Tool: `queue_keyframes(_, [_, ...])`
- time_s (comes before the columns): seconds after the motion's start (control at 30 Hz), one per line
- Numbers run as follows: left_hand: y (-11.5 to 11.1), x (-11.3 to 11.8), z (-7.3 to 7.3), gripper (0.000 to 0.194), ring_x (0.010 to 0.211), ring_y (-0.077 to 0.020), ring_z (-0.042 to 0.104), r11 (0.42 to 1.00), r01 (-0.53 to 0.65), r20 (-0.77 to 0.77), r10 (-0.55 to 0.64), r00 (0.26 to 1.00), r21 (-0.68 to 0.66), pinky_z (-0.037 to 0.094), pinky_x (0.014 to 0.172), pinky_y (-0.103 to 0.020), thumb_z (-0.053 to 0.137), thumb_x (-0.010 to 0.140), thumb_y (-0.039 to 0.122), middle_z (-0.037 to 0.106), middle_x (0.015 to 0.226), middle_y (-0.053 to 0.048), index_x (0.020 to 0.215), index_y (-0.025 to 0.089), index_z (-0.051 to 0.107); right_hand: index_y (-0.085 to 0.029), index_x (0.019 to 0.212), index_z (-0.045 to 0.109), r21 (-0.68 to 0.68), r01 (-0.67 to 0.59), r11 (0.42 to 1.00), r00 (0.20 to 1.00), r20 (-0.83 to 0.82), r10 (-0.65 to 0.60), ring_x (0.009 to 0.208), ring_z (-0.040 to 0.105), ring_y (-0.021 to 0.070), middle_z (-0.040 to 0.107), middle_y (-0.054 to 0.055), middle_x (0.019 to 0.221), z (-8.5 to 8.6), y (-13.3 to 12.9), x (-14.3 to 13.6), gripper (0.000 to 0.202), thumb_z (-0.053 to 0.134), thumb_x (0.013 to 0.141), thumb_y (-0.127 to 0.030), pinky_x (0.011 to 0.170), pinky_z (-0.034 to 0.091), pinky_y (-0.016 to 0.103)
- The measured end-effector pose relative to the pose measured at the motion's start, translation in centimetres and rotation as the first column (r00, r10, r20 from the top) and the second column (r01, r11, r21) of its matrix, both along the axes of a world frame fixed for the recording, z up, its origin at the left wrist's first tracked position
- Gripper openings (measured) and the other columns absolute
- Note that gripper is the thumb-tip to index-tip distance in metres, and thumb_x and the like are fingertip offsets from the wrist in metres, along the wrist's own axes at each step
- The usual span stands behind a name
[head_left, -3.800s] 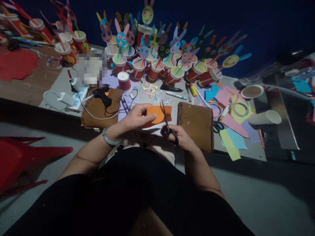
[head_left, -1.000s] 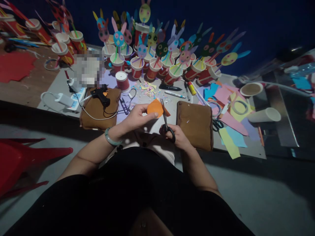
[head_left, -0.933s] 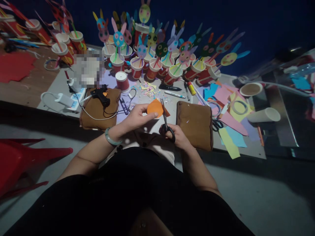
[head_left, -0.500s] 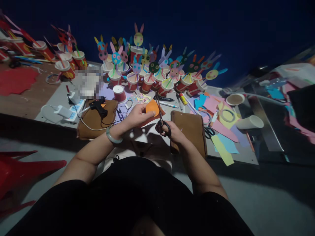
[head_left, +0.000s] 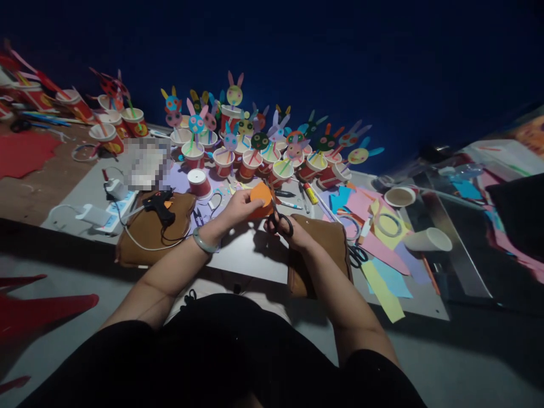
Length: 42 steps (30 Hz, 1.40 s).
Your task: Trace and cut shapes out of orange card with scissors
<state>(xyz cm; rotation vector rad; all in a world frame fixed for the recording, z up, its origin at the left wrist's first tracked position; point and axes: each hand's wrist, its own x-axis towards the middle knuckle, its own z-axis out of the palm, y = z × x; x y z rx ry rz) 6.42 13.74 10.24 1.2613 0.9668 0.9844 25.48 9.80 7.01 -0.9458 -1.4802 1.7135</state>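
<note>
My left hand [head_left: 238, 208] pinches orange paper [head_left: 260, 194] that has a rounded outline, thumb on top. In my right hand [head_left: 293, 233] are black-handled scissors [head_left: 279, 223], fingers through the loops, with the blades pointing away from me along the paper's right edge. How far the blades are apart is hard to make out. Both hands are above the front of the white tabletop [head_left: 255, 255]. Below and to either side of them lie a brown pad [head_left: 318, 226] on the right and another brown pad [head_left: 140, 238] on the left.
Several red paper cups [head_left: 250, 164] with paper rabbit heads on sticks stand behind my hands. A black glue gun [head_left: 160, 207] and a power strip [head_left: 117, 209] lie left. Coloured paper [head_left: 385, 277], a tape roll [head_left: 389, 225] and a second pair of scissors [head_left: 357, 256] lie right.
The camera view has tilted, so the table sits lower in the picture. Both hands keep their hold; the orange paper and scissors have shifted slightly against each other.
</note>
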Motion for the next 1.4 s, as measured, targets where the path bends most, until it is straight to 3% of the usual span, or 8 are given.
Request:
queue_keyframes(0.23, [1.1, 0.7, -1.1, 0.029, 0.07, -0.013, 0.06, 1.0, 0.022, 0.048, -0.021, 0.999, -0.02, 0.047, 0.068, -0.025, 0.064, 0.068, 0.036, 0.068, 0.079, -0.004, 0.083, 0.011, 0.066, -0.019, 0.07, 0.051, -0.022, -0.034, 0.999, 0.998, -0.05, 0.033, 0.055, 0.037, 0.0093, 0.047, -0.003, 0.063, -2.0, 1.2, 0.7, 0.065, 0.057, 0.075, -0.083, 0.051, 0.027, 0.026])
queue_keyframes(0.5, [1.5, 1.2, -2.7, 0.027, 0.067, -0.0119, 0.057, 0.999, -0.024, 0.051, 0.025, 0.998, -0.03, 0.047, 0.063, -0.023, 0.067, 0.068, 0.036, 0.066, 0.075, -0.002, 0.08, 0.011, 0.065, -0.018, 0.07, 0.051, -0.08, -0.028, 0.996, 0.997, -0.072, 0.022, 0.053, 0.04, 0.0091, 0.051, -0.003, 0.063, -2.6, 1.4, 0.8, 0.065, 0.059, 0.074, -0.083, 0.052, 0.027, 0.026])
queue_keyframes(0.8, [1.1, 1.1, -3.6, 0.021, 0.068, -0.0122, 0.058, 0.996, -0.027, 0.004, 0.027, 1.0, 0.084, 0.047, 0.064, -0.023, 0.063, 0.074, 0.032, 0.065, 0.075, -0.003, 0.079, 0.012, 0.063, -0.019, 0.071, 0.05, -0.081, -0.028, 0.996, 0.998, -0.063, 0.023, 0.054, 0.037, 0.0094, 0.048, -0.004, 0.062, -3.7, 1.4, 0.9, 0.065, 0.061, 0.071, -0.084, 0.05, 0.026, 0.025])
queue_keyframes(1.23, [1.1, 0.8, -3.8, 0.021, 0.067, -0.0119, 0.057, 0.994, -0.017, 0.013, 0.016, 1.0, 0.106, 0.047, 0.061, -0.022, 0.063, 0.072, 0.033, 0.063, 0.073, -0.002, 0.077, 0.013, 0.061, -0.02, 0.063, 0.047, -0.054, 0.019, 0.998, 1.0, -0.011, -0.019, 0.054, 0.037, 0.0099, 0.043, -0.005, 0.055, -2.9, 1.3, 0.6, 0.065, 0.063, 0.071, -0.082, 0.053, 0.025, 0.027])
queue_keyframes(1.4, [0.9, 0.7, -3.6, 0.025, 0.068, -0.0124, 0.057, 0.993, -0.006, 0.003, 0.006, 1.0, 0.117, 0.048, 0.062, -0.023, 0.066, 0.073, 0.036, 0.063, 0.073, -0.003, 0.078, 0.012, 0.062, -0.018, 0.067, 0.053, -0.041, 0.028, 0.999, 0.998, 0.057, -0.026, 0.055, 0.039, 0.0094, 0.047, -0.003, 0.059, -2.7, 1.2, 0.9, 0.063, 0.065, 0.071, -0.08, 0.054, 0.027, 0.027])
